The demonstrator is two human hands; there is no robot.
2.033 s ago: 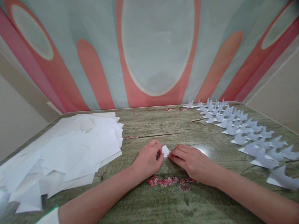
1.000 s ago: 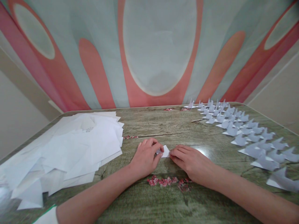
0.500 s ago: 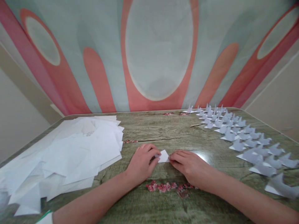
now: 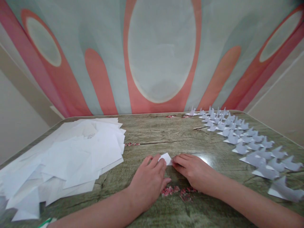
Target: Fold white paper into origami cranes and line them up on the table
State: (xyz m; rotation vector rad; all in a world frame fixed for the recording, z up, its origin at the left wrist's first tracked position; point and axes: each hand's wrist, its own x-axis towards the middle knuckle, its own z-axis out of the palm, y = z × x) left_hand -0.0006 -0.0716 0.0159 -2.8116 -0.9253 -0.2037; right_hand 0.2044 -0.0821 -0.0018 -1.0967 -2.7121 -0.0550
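A small folded piece of white paper (image 4: 165, 158) lies on the table between my two hands. My left hand (image 4: 150, 179) rests palm down over its left part, fingers stretched out with the tips on the paper and the thumb held apart. On the other side, my right hand (image 4: 190, 167) pinches the paper's right corner between thumb and fingers. The corner inside that pinch is hidden, and the left fingers cover the paper's left edge.
A wide heap of loose white paper sheets (image 4: 78, 152) covers the table's left side. Rows of white folded paper birds (image 4: 239, 148) stand along the right. The wood-patterned table (image 4: 152, 129) meets a pink and grey-green backdrop (image 4: 106, 79) at its far edge.
My left hand has let go of its pinch on the paper's left side, turned flatter and shifted nearer to me, its fingertips now over the paper. My right hand has barely moved.
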